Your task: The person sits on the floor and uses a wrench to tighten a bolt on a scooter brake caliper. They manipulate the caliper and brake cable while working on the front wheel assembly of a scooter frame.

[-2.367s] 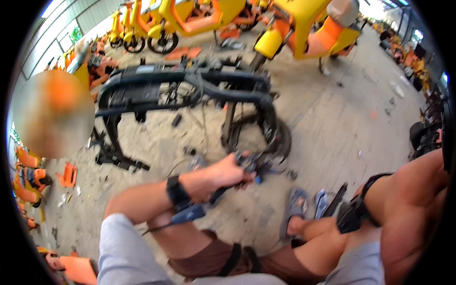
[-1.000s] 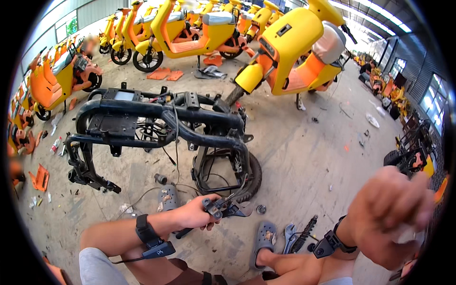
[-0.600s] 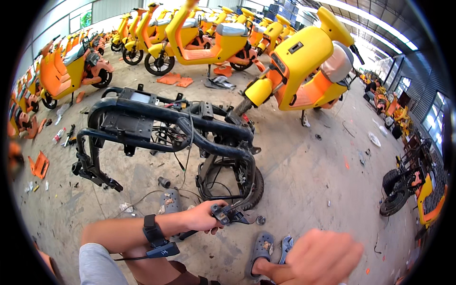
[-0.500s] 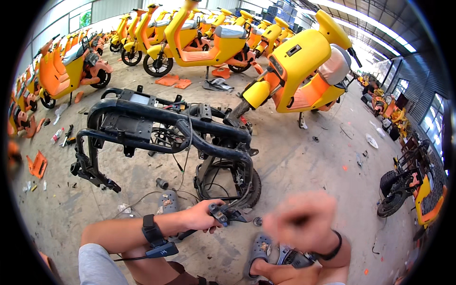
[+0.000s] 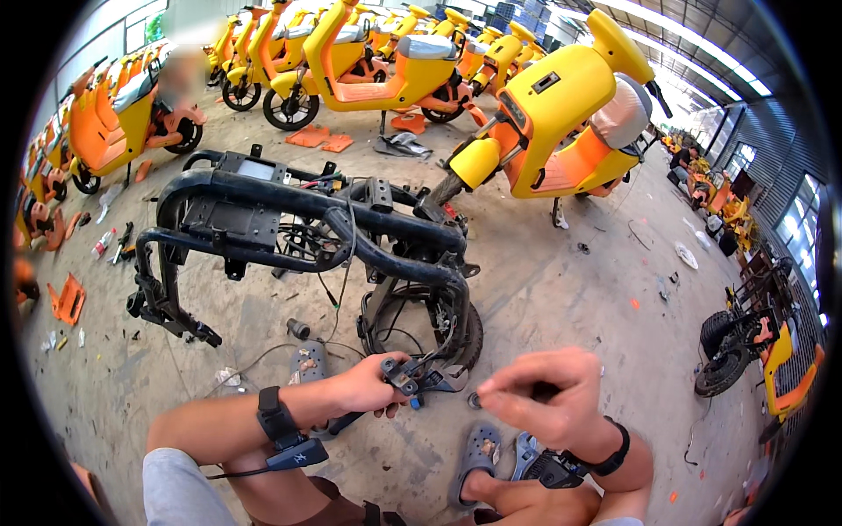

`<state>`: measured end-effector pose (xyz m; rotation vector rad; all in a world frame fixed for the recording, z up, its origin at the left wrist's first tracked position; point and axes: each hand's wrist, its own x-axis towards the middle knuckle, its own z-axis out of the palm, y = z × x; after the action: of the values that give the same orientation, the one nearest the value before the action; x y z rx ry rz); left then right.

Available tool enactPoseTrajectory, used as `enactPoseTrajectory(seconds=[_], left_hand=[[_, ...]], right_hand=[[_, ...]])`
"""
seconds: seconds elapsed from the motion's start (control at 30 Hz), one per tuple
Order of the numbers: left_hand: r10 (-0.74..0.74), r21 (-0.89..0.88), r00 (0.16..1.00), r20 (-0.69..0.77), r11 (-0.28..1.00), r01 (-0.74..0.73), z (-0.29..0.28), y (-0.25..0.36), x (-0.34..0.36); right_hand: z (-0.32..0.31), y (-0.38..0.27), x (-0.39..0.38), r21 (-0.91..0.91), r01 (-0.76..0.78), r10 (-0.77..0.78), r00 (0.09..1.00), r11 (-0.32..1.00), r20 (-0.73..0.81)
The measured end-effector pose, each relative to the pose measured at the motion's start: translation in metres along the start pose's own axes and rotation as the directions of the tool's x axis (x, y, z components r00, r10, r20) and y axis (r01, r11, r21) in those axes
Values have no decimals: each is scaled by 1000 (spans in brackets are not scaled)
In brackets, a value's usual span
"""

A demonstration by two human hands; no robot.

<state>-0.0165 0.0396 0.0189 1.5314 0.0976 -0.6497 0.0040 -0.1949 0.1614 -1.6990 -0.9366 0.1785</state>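
My left hand (image 5: 367,384) is closed around a dark metal clamp-like part (image 5: 403,375) with bolt holes. Beside that part, a grey piece like an adjustable wrench's jaw (image 5: 449,379) sticks out to the right, and a black handle (image 5: 345,424) slants below the hand. A small blue bit (image 5: 417,402) shows under the part. To the right, my right hand (image 5: 553,394) hovers with curled fingers, thumb and forefinger close together; whatever they pinch, if anything, is hidden. Near those fingertips a small metal ring (image 5: 474,401) lies on the floor.
A stripped black scooter frame (image 5: 298,219) with loose cables lies ahead, its wheel (image 5: 474,337) nearest me. Another adjustable wrench (image 5: 526,451) is by my right foot. A yellow scooter (image 5: 561,96) stands beyond, and orange panels (image 5: 67,298) litter the floor. A person (image 5: 682,165) sits far right.
My right hand has shifted slightly and its thumb and forefinger now point left, clear of the earlier blur. My left hand stays on the clamp-like part; the grey jaw and blue bit show more plainly.
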Motion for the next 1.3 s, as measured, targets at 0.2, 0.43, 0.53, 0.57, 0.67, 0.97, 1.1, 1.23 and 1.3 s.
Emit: enactPoseTrajectory(seconds=[0.2,0.43,0.53,0.57,0.67,0.97,1.1,1.23,1.3], left_hand=[[21,0,999,-35,1000,-21,-2,-5,1],[-23,4,1000,2,1000,23,0,4,-3],[-18,14,1000,-1,1000,18,-2,7,-3],[-20,24,1000,-5,1000,20,-2,7,-2],[-11,-5,1000,-29,1000,11,-8,-9,-3],[-5,12,1000,-11,1000,5,-6,-1,-1],[-5,21,1000,-8,1000,5,-7,-1,-2],[17,12,1000,-5,1000,-17,-4,3,-5],[0,10,1000,-15,1000,0,-3,2,-2]], right_hand=[[23,-17,-23,597,220,-365,922,771,131],[23,-23,-25,555,446,-645,728,702,231],[16,-19,-23,157,374,-401,780,914,481],[10,-19,-16,-44,330,-245,778,943,578],[21,3,-10,-273,-4,81,959,962,271],[36,40,-16,36,-121,126,961,992,-244],[33,39,-16,-75,-64,47,976,995,-213],[3,13,-41,-336,642,-598,766,689,237],[20,6,-52,-222,809,-818,571,545,73]])
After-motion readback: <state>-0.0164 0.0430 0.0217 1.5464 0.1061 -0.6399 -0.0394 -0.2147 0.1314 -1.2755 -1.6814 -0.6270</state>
